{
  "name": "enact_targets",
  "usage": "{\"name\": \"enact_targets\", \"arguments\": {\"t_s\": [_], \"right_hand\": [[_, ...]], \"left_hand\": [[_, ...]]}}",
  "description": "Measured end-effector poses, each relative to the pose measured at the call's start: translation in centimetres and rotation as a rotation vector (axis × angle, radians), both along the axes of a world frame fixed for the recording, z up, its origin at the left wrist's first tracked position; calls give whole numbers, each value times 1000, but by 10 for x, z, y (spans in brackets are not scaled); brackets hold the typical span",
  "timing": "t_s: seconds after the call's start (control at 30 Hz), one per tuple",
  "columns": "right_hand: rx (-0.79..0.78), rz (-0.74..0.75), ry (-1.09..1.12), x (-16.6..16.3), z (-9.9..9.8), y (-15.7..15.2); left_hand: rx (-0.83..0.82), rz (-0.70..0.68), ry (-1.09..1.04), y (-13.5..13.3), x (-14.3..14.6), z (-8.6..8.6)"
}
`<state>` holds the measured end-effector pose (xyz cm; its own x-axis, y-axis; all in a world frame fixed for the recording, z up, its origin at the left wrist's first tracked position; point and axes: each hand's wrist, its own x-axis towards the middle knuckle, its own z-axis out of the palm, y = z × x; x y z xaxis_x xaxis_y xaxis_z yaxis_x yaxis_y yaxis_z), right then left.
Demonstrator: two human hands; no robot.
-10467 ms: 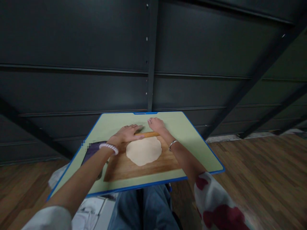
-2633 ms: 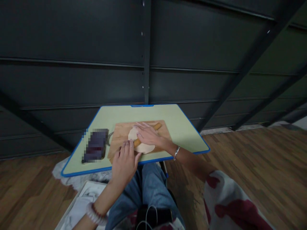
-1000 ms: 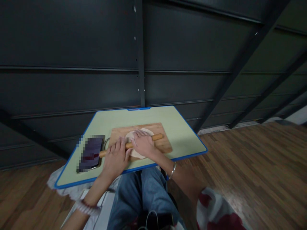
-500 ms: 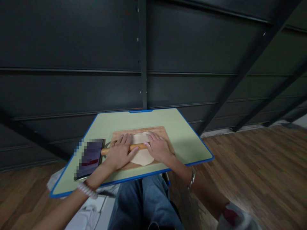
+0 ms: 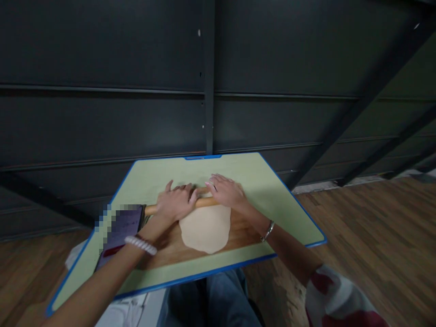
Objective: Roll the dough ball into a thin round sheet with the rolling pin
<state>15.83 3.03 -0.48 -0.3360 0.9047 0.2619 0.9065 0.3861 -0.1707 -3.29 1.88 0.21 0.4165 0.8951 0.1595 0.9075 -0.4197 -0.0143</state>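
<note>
A flat, pale round of dough (image 5: 205, 228) lies on a wooden board (image 5: 243, 230). A wooden rolling pin (image 5: 203, 202) lies across the far edge of the dough. My left hand (image 5: 176, 204) rests palm-down on the pin's left part, fingers stretched out. My right hand (image 5: 227, 190) presses on the pin's right part, fingers flat and forward. Neither hand wraps round the pin.
The board sits on a light green tabletop with a blue rim (image 5: 293, 213). A dark phone (image 5: 119, 229) lies left of the board. A dark metal wall (image 5: 211, 81) stands behind. Wood floor (image 5: 374, 236) spreads to the right; my jeans-clad legs (image 5: 211, 302) are below.
Both hands have pushed the rolling pin away from me, from the dough's middle to its far edge. The dough now shows wider and flatter. The view has shifted closer.
</note>
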Motion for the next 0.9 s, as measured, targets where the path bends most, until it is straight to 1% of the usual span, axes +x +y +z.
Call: {"name": "enact_targets", "arguments": {"t_s": [0.13,0.23,0.33,0.4,0.47,0.57,0.7,0.83,0.9], "right_hand": [[28,83,-20,-1,1,22],[65,112,-34,-1,7,29],[62,89,-79,-2,13,31],[41,51,-101,-3,16,31],[31,10,-98,-4,16,29],[17,-63,-65,-5,15,18],[-18,-150,-44,-7,11,-13],[67,-137,-42,-8,4,-49],[105,-101,-37,-8,0,-67]], "left_hand": [[-16,-8,19,19,5,1],[-43,25,5,34,5,-1],[-109,61,-27,48,4,-3],[-111,99,-48,53,3,-3],[-88,148,-59,52,4,-3],[-69,158,-45,40,4,-3],[-22,109,-39,12,2,-5],[99,121,-71,-22,0,-7],[121,103,-66,-39,-2,-8]]}}
